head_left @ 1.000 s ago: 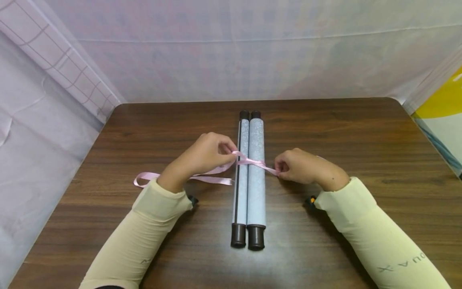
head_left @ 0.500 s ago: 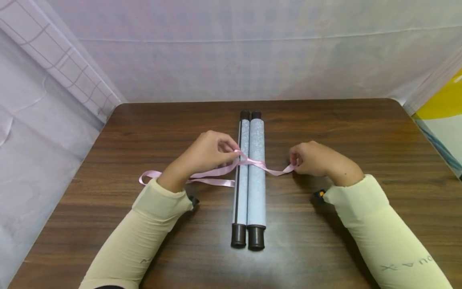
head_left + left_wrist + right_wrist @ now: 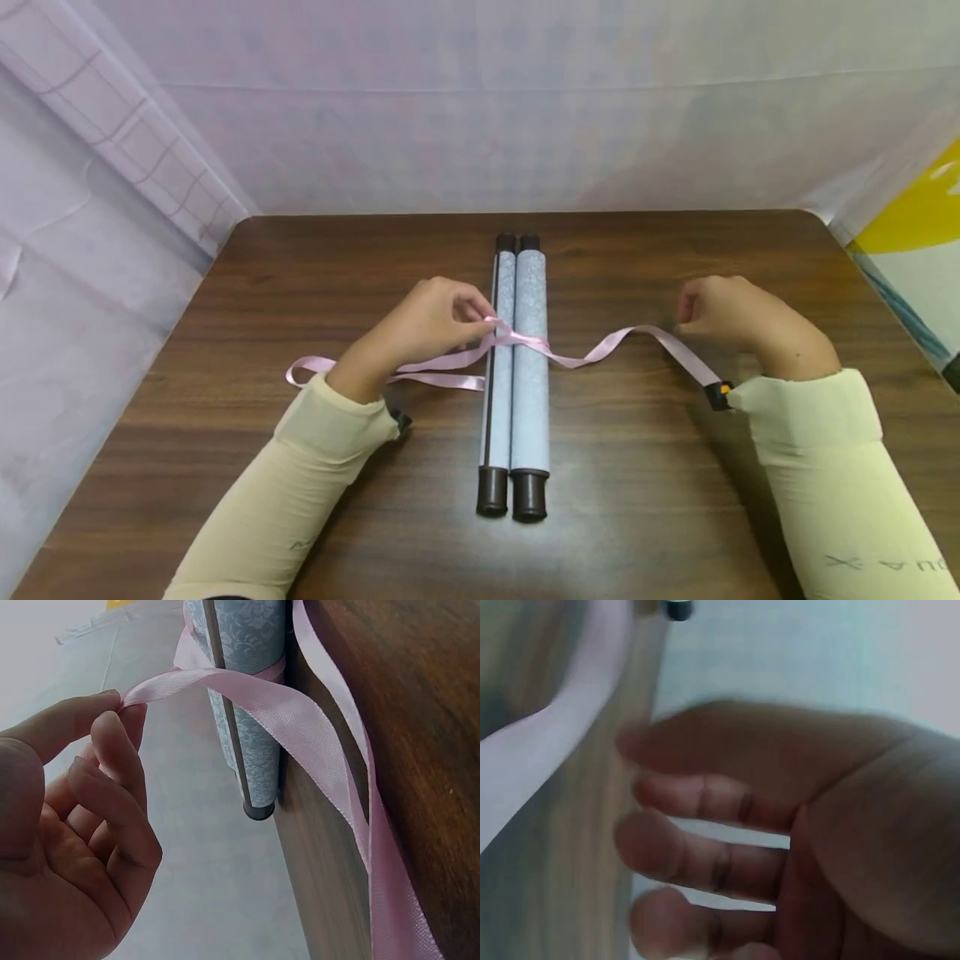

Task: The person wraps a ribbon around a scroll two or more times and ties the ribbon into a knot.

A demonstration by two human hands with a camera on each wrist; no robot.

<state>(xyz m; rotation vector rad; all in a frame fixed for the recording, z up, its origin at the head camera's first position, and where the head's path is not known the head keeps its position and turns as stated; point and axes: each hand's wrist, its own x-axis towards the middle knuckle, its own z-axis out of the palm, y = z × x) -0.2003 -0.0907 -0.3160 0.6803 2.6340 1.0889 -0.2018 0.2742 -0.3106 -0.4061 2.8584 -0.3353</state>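
Wooden table [image 3: 622, 517]; left hand [image 3: 435, 318] pinches pink ribbon [image 3: 289, 716], right hand [image 3: 738, 315] loosely curled.

It's a screened-off nook we're in, home or workplace I can't tell! Wood-grain desk [image 3: 360, 258] right up by pale checked sheeting [image 3: 480, 142], a creased fold [image 3: 480, 90] running across it, grid-patterned strip [image 3: 135, 137] left, bright yellow patch [image 3: 903, 217] right.

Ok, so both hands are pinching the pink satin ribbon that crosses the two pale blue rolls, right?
Not quite: only the left hand is pinching the pink satin ribbon that crosses the two pale blue rolls. The right wrist view shows the right hand holding nothing, with the ribbon clear of its fingertips.
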